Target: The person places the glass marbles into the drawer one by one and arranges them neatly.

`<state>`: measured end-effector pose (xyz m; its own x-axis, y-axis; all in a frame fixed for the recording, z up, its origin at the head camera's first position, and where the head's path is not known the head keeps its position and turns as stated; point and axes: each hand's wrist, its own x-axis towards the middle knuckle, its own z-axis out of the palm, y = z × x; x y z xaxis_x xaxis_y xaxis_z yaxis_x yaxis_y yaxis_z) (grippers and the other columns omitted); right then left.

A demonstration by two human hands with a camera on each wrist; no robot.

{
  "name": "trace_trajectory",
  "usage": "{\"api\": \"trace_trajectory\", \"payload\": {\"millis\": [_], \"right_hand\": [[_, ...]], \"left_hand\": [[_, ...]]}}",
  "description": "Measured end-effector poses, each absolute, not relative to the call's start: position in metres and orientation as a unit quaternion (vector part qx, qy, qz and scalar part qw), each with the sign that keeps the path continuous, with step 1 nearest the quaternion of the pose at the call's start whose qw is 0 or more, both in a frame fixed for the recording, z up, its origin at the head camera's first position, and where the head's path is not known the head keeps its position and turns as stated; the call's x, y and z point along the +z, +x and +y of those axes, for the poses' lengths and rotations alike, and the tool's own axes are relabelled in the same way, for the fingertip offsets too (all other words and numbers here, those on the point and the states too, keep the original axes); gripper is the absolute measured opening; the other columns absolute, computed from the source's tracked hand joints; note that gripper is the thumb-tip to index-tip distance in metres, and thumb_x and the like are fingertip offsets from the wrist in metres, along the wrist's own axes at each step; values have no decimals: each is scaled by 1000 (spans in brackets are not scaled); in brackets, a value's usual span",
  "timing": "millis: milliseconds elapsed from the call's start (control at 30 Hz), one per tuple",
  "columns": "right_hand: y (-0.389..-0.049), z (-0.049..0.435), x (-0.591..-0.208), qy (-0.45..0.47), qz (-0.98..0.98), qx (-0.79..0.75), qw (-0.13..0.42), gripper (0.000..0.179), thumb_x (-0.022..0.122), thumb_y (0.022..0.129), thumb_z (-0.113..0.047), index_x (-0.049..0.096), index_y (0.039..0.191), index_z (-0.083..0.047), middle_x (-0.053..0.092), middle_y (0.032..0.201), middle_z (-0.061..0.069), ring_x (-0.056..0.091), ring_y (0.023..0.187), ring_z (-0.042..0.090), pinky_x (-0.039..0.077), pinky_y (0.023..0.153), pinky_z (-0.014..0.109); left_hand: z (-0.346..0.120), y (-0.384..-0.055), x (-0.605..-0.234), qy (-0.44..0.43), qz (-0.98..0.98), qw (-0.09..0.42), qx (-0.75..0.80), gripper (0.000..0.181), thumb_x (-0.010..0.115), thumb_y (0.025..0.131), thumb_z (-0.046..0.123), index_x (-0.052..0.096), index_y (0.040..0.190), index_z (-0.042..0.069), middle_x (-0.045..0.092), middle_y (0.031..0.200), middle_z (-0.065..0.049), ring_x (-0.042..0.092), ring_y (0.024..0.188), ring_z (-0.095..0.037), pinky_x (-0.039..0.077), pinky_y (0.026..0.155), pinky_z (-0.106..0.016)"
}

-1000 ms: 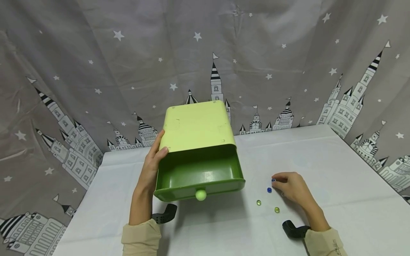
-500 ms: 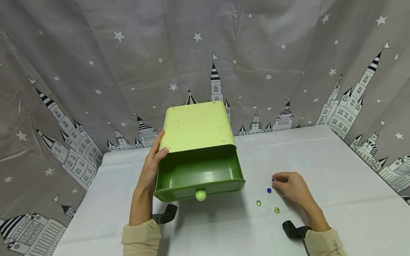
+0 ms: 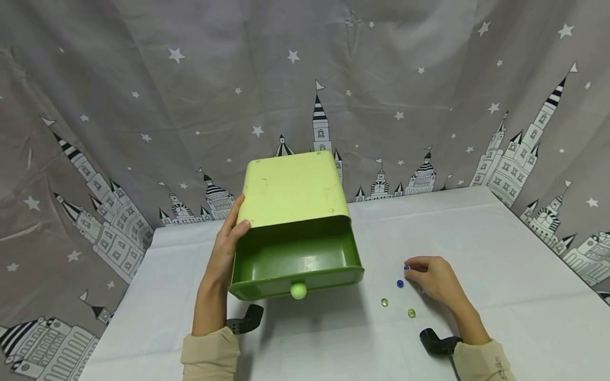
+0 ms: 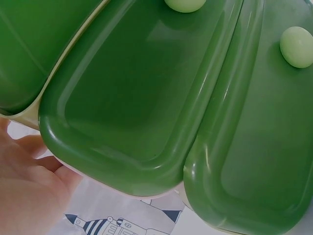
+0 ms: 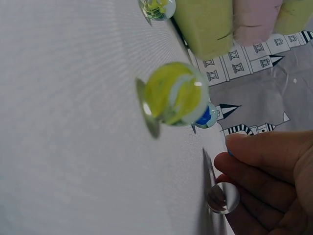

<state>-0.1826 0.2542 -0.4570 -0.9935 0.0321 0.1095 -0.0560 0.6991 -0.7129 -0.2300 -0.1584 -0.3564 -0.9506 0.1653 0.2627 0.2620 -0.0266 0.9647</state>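
Note:
A small drawer cabinet with a pale yellow-green top stands in the middle of the head view. Its top green drawer is pulled out, and bare inside where it shows. My left hand rests against the cabinet's left side, thumb at the front top corner. To the right, my right hand pinches a blue marble between thumb and fingertips, low over the table. Just in front lies another blue marble. Two yellow-green marbles, one nearer the cabinet and one nearer me, and a clear marble lie close by.
Below the pulled-out drawer, the left wrist view shows further green drawer fronts with round knobs. Yellow and pink cabinet tiers appear in the right wrist view. A white cloth covers the table; a grey castle-print curtain hangs behind.

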Motion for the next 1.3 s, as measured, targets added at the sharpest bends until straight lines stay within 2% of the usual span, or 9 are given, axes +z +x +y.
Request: {"api": "trace_trajectory", "payload": {"millis": [333,667,1067,1300], "right_hand": [[-183,255,-459,13,-918,391,67,25,69,88,-7,72,110,5,71,104,17,64,100,36,50,85,51],[-182,253,-458,4,-912,403,79,26,69,89,-8,71,111,5,71,105,18,65,99,35,50,85,50],[-183,246,-448,5,-887,446,120,26,70,91,-9,70,112,5,71,105,17,66,99,34,51,83,45],[-184,241,-441,7,-879,456,140,25,69,91,-8,70,113,4,71,104,16,67,98,32,51,83,36]], "left_hand": [[-158,-231,-357,-154,-694,35,-703,62,42,102,20,21,159,24,16,162,5,16,144,-12,17,113,-37],[-158,-229,-355,-153,-698,36,-698,63,43,101,22,21,159,23,14,163,3,12,145,-13,12,115,-41],[-158,-230,-356,-154,-698,39,-698,62,43,101,21,21,159,23,15,162,4,13,145,-11,14,114,-38],[-158,-230,-357,-157,-695,38,-700,62,43,101,20,21,159,23,15,162,5,14,144,-12,15,114,-37]]}}
